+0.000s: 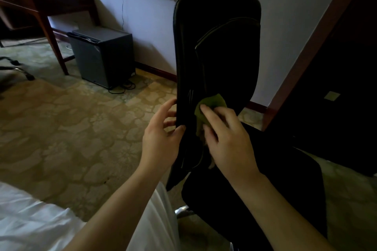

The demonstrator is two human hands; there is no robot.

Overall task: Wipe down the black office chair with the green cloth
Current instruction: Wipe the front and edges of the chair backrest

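Note:
The black office chair (220,47) stands in front of me, its tall backrest upright and its seat low at the right. My left hand (161,138) grips the left edge of the backrest, thumb on the near face and fingers wrapped round behind. My right hand (226,138) presses the green cloth (212,102) flat against the lower part of the backrest. The cloth is bunched under my fingers, and part of it hangs down below my palm.
A small dark fridge (102,55) sits against the wall on the patterned carpet, cables beside it. A wooden desk (47,4) is at the far left, a dark wooden cabinet (334,79) at the right. White bedding (30,224) lies at the bottom left.

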